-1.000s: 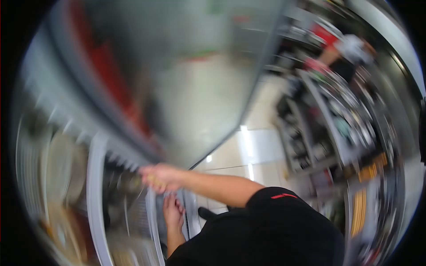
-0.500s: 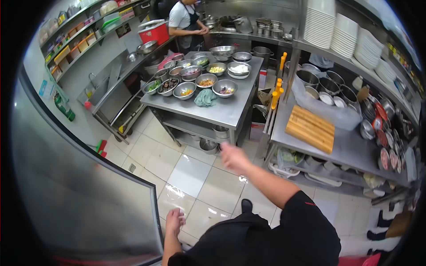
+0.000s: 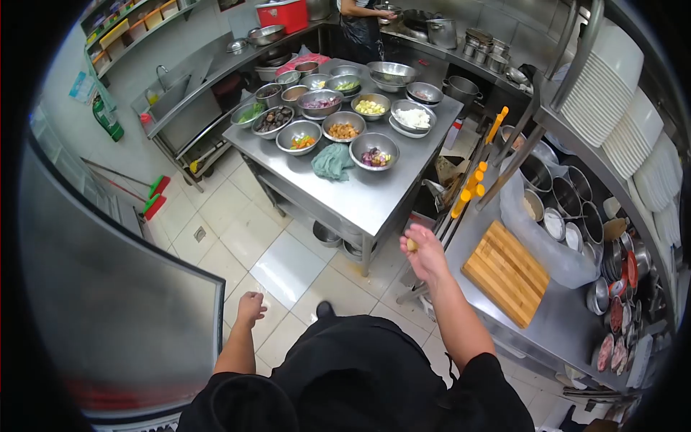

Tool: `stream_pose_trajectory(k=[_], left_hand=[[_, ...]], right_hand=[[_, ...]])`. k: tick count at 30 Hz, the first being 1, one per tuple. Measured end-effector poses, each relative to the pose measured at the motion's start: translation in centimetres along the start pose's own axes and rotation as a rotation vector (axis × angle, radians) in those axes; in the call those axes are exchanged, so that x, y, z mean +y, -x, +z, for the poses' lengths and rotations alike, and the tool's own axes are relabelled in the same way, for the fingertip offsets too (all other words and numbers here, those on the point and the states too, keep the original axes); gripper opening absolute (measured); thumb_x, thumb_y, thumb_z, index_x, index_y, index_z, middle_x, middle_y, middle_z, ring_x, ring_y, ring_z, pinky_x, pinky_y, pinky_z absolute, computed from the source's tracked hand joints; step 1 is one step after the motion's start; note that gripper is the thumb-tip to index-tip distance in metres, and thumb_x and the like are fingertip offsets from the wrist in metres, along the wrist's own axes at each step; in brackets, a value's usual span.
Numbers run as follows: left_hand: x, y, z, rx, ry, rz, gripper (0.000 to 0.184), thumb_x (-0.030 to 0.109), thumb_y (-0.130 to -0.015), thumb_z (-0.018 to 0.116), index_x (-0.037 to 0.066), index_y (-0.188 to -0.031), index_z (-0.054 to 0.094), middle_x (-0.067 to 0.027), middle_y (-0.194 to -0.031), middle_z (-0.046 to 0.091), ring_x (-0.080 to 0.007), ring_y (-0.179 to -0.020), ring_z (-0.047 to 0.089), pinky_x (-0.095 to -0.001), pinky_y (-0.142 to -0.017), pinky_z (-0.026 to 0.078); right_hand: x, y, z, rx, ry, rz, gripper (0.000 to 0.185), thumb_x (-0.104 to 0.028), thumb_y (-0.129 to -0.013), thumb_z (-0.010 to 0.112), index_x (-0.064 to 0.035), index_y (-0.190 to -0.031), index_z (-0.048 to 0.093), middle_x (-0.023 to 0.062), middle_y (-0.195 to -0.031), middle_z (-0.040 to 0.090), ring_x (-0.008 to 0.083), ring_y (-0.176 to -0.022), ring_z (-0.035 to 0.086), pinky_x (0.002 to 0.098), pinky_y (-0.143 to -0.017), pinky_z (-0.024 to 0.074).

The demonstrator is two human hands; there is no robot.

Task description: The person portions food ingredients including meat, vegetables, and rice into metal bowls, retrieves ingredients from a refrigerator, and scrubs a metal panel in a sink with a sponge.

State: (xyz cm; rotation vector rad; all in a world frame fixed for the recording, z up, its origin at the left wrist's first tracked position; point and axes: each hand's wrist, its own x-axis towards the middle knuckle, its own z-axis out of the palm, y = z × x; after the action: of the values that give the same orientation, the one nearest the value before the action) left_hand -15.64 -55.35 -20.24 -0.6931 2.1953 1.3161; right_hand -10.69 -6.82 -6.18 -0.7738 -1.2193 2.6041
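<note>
My right hand is closed on a small yellowish-brown piece, held in the air between the steel table and the counter with the wooden cutting board. Low at the left, over the tiled floor, hangs my left hand, its fingers loosely curled and nothing visible in them. Steel bowls of chopped food stand on the steel table, among them one with purple and yellow pieces. A green cloth lies at its near edge.
A large grey door stands at the left. Another person is at the back counter. Stacked white plates are on the upper right shelf. Pots and a clear plastic bag sit at the right. Brooms lean at the left wall.
The view has turned from the open door and shelves toward the steel table and right counter. My right hand, holding the small piece, is now beside the counter; my left hand hangs lower left.
</note>
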Motion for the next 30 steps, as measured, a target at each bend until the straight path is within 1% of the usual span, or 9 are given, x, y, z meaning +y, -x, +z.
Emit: stream_pose_trajectory(k=[6,9,12,14,17,20,23,27,30], left_hand=[[20.5,-1.4,5.7,-0.283,0.378,0.266,0.033,0.027,-0.097,0.054,0.005,-0.121,0.052,-0.0106,-0.105,0.062,-0.0208,-0.089,0.064,-0.0334,-0.069,0.052],[29.3,-4.2,7.0,-0.574,0.575,0.278,0.032,0.025,-0.099,0.053,0.004,-0.124,0.051,-0.011,-0.107,0.063,-0.0208,-0.087,0.065,-0.034,-0.069,0.053],[36.9,-6.9,7.7,-0.751,0.564,0.348,0.03,0.024,-0.1,0.052,0.004,-0.122,0.053,-0.0106,-0.105,0.065,-0.0211,-0.084,0.066,-0.0343,-0.069,0.055],[41.3,-9.2,8.0,-0.84,0.524,0.36,0.029,0.023,-0.1,0.052,0.004,-0.121,0.053,-0.0105,-0.103,0.065,-0.0205,-0.082,0.067,-0.0339,-0.068,0.056],[47.6,-12.4,8.3,-0.944,0.501,0.38,0.028,0.021,-0.099,0.052,0.004,-0.121,0.054,-0.0107,-0.102,0.066,-0.0193,-0.079,0.067,-0.0331,-0.067,0.056],[53.1,-14.9,9.4,-1.044,0.424,0.392,0.028,0.018,-0.098,0.053,0.002,-0.122,0.054,-0.0103,-0.101,0.067,-0.0177,-0.079,0.067,-0.031,-0.068,0.056],[59.6,-15.5,11.9,-1.1,0.188,0.491,0.029,0.018,-0.097,0.056,0.001,-0.12,0.055,-0.0085,-0.102,0.067,-0.0157,-0.081,0.067,-0.0279,-0.07,0.054],[65.4,-13.9,15.0,-1.164,-0.116,0.817,0.029,0.017,-0.094,0.062,-0.002,-0.115,0.06,-0.0069,-0.098,0.067,-0.0124,-0.083,0.065,-0.0263,-0.071,0.052],[68.8,-11.6,16.0,-0.942,-0.136,1.358,0.025,0.013,-0.09,0.065,-0.003,-0.109,0.062,-0.0074,-0.094,0.068,-0.013,-0.084,0.065,-0.0268,-0.073,0.052]], right_hand=[[-7.2,-11.0,10.8,0.007,0.274,-0.554,0.025,-0.02,-0.094,0.061,-0.0002,-0.108,0.06,0.0077,-0.097,0.062,0.0158,-0.085,0.061,0.0286,-0.078,0.0509],[-8.5,-17.1,14.0,0.143,0.801,-0.985,0.022,-0.019,-0.093,0.06,-0.0002,-0.105,0.062,0.0132,-0.103,0.065,0.0242,-0.094,0.062,0.0342,-0.084,0.049],[-7.1,-23.5,12.3,-0.181,1.402,-0.629,0.049,-0.037,-0.092,0.057,-0.0017,-0.126,0.057,0.0236,-0.122,0.06,0.039,-0.116,0.054,0.0446,-0.1,0.0412],[-7.1,-22.9,11.7,-0.081,1.66,-0.579,0.086,-0.061,-0.081,0.062,-0.0087,-0.146,0.039,0.0249,-0.152,0.031,0.048,-0.14,0.024,0.0515,-0.114,0.0232],[-7.9,-21.6,10.0,-0.099,1.754,-0.368,0.117,-0.065,-0.064,0.077,-0.0147,-0.153,0.022,0.0364,-0.153,0.011,0.0523,-0.141,0.017,0.0517,-0.116,0.0192],[-5.5,-21.6,8.4,-0.006,1.548,-0.353,0.088,-0.044,-0.068,0.084,-0.0124,-0.14,0.045,0.0285,-0.144,0.034,0.0446,-0.133,0.037,0.0429,-0.108,0.0373],[-3.3,-21.6,8.1,0.099,1.462,-0.28,0.059,-0.03,-0.067,0.086,-0.0105,-0.116,0.059,0.02,-0.129,0.048,0.038,-0.12,0.05,0.0392,-0.099,0.0447],[-2.7,-20.4,8.7,0.18,1.345,-0.474,0.045,-0.021,-0.063,0.087,-0.0096,-0.096,0.059,0.0203,-0.126,0.048,0.0386,-0.118,0.051,0.04,-0.099,0.0451],[-3.5,-18.7,9.2,0.25,1.337,-0.52,0.049,-0.02,-0.059,0.09,-0.0099,-0.095,0.06,0.0165,-0.12,0.052,0.0362,-0.115,0.052,0.0392,-0.097,0.045]])
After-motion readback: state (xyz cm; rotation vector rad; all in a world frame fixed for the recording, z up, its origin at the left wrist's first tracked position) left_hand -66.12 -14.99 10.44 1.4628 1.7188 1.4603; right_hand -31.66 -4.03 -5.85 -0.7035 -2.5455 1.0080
